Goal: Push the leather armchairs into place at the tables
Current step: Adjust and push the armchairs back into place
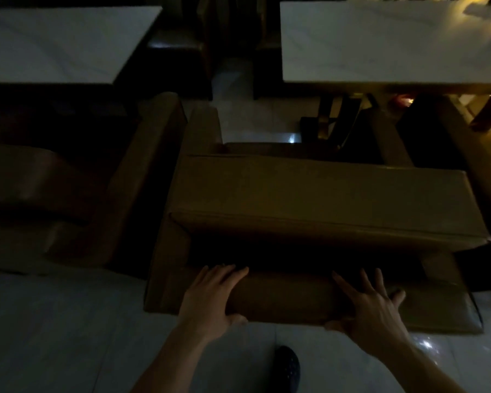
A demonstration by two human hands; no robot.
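A brown leather armchair (309, 194) fills the middle of the dim view, seen from behind and above, its seat facing the white-topped table (380, 43) at the upper right. My left hand (213, 296) grips the top edge of the chair's backrest, fingers over the top and thumb on the near side. My right hand (372, 304) holds the same edge further right, fingers spread over it. A second brown armchair (68, 188) stands to the left, facing another white-topped table (63, 43) at the upper left.
A pale tiled floor (54, 336) lies below and runs up the aisle between the two tables. Dark chairs (179, 49) stand at the far side of that aisle. My dark shoe (287, 367) shows near the bottom. Table legs (332, 117) stand under the right table.
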